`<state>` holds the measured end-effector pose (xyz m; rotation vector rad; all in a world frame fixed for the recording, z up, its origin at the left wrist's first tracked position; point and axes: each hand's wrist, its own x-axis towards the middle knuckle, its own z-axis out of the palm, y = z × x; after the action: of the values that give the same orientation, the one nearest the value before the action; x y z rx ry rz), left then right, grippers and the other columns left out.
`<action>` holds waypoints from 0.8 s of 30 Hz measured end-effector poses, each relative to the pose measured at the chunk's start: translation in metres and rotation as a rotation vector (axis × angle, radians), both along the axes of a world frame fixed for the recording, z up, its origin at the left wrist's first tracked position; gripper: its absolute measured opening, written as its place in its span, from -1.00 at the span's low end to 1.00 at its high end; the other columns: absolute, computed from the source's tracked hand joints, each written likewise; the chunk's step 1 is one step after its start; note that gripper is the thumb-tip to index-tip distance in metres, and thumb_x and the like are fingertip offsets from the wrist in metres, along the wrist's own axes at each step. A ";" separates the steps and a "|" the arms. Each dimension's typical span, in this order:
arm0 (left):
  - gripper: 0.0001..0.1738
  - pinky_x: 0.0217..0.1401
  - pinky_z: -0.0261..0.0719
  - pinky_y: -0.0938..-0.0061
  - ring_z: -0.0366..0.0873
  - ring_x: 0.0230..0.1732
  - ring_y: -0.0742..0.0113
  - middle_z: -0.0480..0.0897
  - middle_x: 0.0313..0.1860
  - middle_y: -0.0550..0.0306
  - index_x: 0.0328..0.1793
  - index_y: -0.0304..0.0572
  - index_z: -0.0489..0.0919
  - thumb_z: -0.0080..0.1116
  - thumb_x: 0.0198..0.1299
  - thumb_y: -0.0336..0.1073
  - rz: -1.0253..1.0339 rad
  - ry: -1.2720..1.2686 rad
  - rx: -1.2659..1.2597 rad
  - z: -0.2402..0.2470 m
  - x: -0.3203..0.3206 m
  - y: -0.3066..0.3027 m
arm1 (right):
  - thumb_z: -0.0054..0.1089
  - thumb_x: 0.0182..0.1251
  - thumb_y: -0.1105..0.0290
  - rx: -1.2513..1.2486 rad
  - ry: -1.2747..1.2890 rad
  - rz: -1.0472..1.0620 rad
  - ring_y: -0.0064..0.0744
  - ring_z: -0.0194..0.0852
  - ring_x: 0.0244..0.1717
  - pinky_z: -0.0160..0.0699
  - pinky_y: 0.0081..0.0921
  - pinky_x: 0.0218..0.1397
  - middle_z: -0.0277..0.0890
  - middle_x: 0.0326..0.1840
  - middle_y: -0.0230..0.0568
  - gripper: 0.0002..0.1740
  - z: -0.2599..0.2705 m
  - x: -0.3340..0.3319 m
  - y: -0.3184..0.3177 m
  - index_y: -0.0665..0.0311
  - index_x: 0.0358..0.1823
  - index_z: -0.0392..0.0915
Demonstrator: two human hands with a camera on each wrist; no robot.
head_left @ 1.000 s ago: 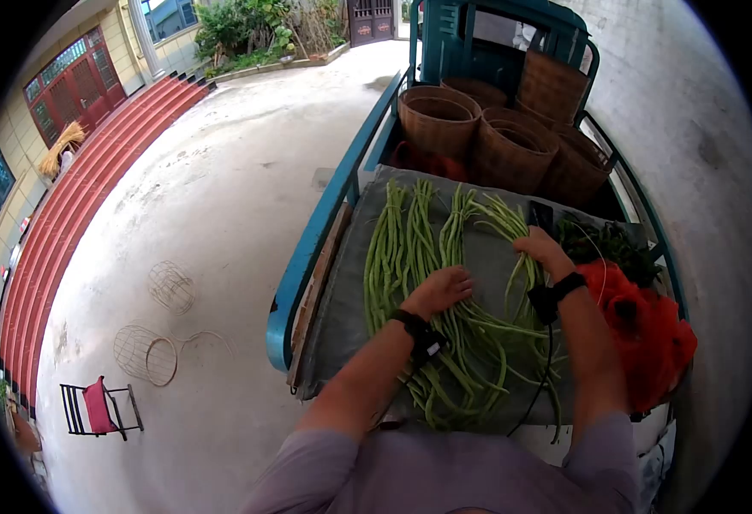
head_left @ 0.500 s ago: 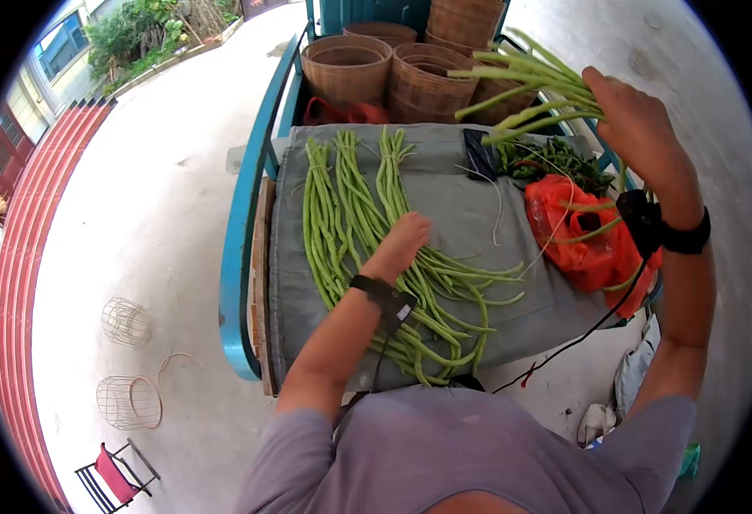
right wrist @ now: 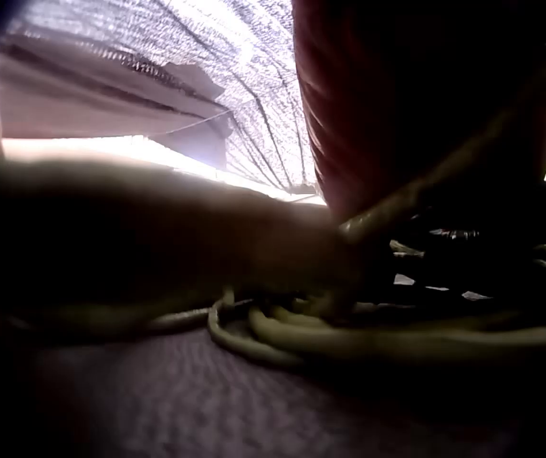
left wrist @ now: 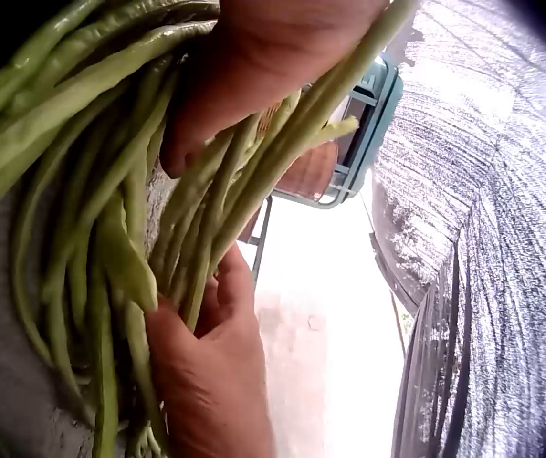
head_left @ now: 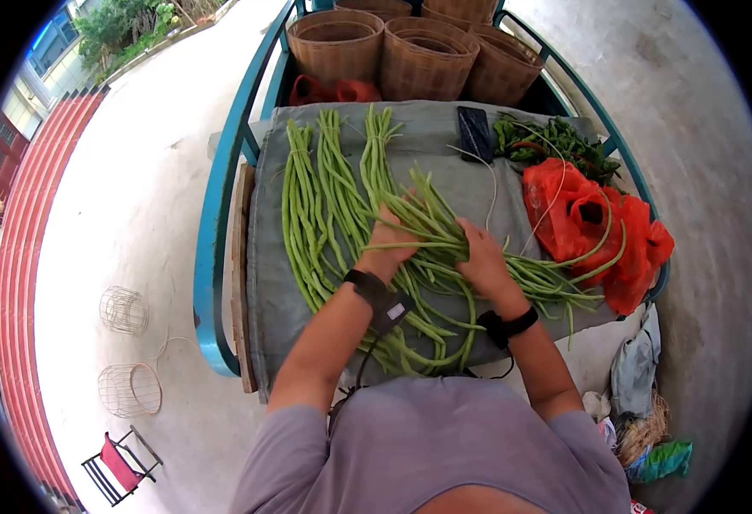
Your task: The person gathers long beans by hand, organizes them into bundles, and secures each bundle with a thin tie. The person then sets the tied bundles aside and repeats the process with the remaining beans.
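Observation:
Between both hands lies a loose bunch of long green beans [head_left: 432,224]. My left hand [head_left: 390,242] holds the bunch on its left side, with bean ends fanning out above it. From the right, my right hand [head_left: 486,261] grips the same beans, whose long tails trail right toward a red plastic bag [head_left: 599,231]. Up close in the left wrist view, fingers curl round the beans [left wrist: 240,196] from two sides. Three tied bundles of long beans [head_left: 303,197] lie side by side left of the hands. The right wrist view is dark, with a few bean pods [right wrist: 397,339] showing.
The grey cloth [head_left: 432,137] covers a cart bed with blue rails [head_left: 213,257]. A dark phone [head_left: 474,133] and green peppers [head_left: 556,141] lie at the back right. Brown woven baskets [head_left: 427,64] stand behind. On the ground sit wire baskets [head_left: 128,390] and a folding stool [head_left: 119,463].
The right hand lifted beans up to the right, then brought them down to the middle beside the left hand. The left hand now holds beans too. The head view has tilted downward.

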<state>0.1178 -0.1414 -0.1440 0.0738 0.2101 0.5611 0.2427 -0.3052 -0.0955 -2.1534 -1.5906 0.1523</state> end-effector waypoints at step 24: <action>-0.47 0.12 0.49 0.28 0.49 0.09 0.15 0.50 0.11 -0.02 0.44 -0.23 0.13 -0.09 0.39 -0.32 0.633 1.047 0.790 0.081 -0.014 -0.027 | 0.15 0.39 0.33 0.343 0.922 -0.166 -0.76 0.23 -0.44 0.30 -0.68 -0.37 0.38 -0.43 -0.53 -0.79 0.050 -0.019 0.002 0.32 -0.09 0.59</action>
<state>0.1038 -0.1685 -0.0632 1.1124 1.0446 1.1790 0.2240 -0.3033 -0.0460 -1.5616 -0.8226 0.6546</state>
